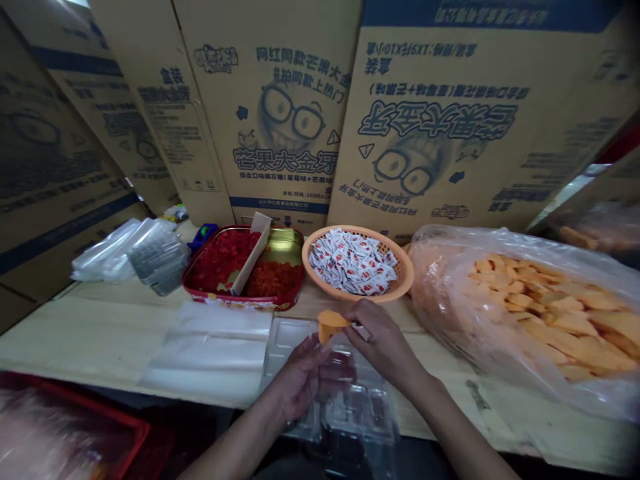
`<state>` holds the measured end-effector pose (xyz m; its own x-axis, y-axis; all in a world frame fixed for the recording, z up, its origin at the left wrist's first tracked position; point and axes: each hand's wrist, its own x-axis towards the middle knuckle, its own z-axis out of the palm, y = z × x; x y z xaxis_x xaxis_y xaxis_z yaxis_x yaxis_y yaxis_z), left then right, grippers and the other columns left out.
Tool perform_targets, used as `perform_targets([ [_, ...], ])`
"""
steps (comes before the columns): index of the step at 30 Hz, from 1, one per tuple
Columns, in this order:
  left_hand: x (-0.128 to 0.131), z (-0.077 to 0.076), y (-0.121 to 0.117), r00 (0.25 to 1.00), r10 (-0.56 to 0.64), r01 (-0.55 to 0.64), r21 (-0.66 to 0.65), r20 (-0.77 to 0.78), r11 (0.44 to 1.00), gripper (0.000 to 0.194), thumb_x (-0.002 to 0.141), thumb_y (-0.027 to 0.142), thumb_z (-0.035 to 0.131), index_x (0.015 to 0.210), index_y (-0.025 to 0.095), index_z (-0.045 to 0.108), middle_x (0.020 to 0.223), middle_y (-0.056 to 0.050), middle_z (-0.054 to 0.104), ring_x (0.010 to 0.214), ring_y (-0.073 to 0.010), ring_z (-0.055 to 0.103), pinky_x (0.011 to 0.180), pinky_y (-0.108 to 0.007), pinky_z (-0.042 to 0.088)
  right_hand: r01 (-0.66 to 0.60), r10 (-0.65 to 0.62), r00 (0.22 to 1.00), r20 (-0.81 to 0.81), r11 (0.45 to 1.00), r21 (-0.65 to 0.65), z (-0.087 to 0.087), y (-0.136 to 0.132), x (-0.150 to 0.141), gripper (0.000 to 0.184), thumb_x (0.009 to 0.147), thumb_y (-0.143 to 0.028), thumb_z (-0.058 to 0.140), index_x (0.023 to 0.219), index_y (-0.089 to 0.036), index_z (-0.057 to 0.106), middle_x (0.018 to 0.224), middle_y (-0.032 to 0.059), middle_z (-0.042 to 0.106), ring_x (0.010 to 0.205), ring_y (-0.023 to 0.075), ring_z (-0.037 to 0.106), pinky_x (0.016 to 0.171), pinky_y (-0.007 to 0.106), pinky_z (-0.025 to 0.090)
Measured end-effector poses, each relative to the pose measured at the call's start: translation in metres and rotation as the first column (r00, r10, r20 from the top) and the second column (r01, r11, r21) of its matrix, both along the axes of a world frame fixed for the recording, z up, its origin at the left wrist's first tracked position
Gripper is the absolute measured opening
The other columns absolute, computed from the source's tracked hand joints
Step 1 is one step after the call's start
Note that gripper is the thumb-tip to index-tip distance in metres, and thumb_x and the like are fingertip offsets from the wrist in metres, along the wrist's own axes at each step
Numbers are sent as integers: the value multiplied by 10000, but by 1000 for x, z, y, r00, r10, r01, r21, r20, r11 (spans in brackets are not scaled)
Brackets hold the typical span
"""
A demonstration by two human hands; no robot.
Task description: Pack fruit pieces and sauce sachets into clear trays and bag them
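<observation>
My right hand (383, 340) pinches an orange wedge-shaped piece (331, 324) just above a clear plastic tray (350, 407) at the table's front edge. My left hand (305, 373) curls around the tray's near side and holds it. An orange basket (400, 283) full of small white sachets (353, 261) stands right behind my hands. To the left of it is a red tin (200, 290) with red bits on either side of a cardboard divider.
A big clear bag of orange pieces (540, 313) fills the right of the wooden table (90, 333). Flat clear bags (215, 347) lie front left, stacked plastic trays (155, 253) back left. Printed cardboard boxes (280, 100) wall the back. A red crate (125, 427) sits low left.
</observation>
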<state>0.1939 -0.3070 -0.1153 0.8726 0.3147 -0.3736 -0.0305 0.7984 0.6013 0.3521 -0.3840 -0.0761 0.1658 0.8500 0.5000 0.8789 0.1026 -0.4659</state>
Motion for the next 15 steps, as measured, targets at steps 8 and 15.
perform_targets([
  [8, -18, -2, 15, 960, 129, -105, 109, -248, 988, 387, 707, 376, 620, 993, 162, 474, 667, -89, 694, 600, -225, 669, 538, -283, 499, -171, 186, 973, 139, 979, -111, -7, 2, -12, 150, 846, -135, 461, 912, -208, 574, 1008, 66, 616, 887, 196, 553, 704, 317, 413],
  [15, -33, -11, 21, 933, 142, -107, 123, -331, 987, 334, 678, 285, 632, 943, 151, 480, 588, -70, 677, 561, -234, 662, 494, -287, 498, -59, 74, 994, -76, 982, 182, -1, 2, 13, 139, 853, -179, 468, 886, -214, 598, 889, 55, 602, 851, 163, 572, 710, 290, 461],
])
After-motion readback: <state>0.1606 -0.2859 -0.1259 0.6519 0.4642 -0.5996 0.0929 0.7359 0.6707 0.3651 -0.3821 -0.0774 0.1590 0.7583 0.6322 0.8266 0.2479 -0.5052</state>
